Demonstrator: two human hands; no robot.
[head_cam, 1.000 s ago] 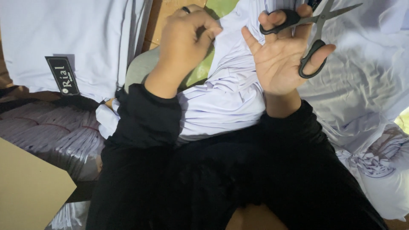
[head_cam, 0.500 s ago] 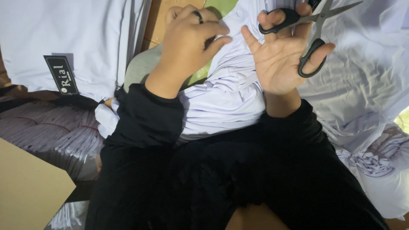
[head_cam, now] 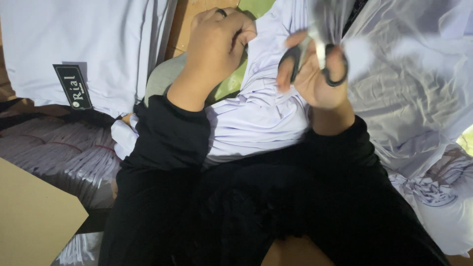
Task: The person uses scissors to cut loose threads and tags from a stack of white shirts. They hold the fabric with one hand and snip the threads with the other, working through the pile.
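One pair of black-handled steel scissors (head_cam: 315,61) sat gripped in the raised right hand (head_cam: 315,81); the left hand (head_cam: 214,47), fingers curled, pinched one pale lilac garment (head_cam: 256,118).

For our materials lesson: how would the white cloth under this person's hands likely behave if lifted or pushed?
The white cloth would probably hang floppy, since it lies in soft folds and gathers where the left hand presses it. It looks thin, so likely light. Pushed, it would probably bunch up rather than slide whole. The right hand holds scissors, blurred here.

Long black sleeves cover both arms; left hand (head_cam: 217,44) wears a dark ring (head_cam: 222,13).
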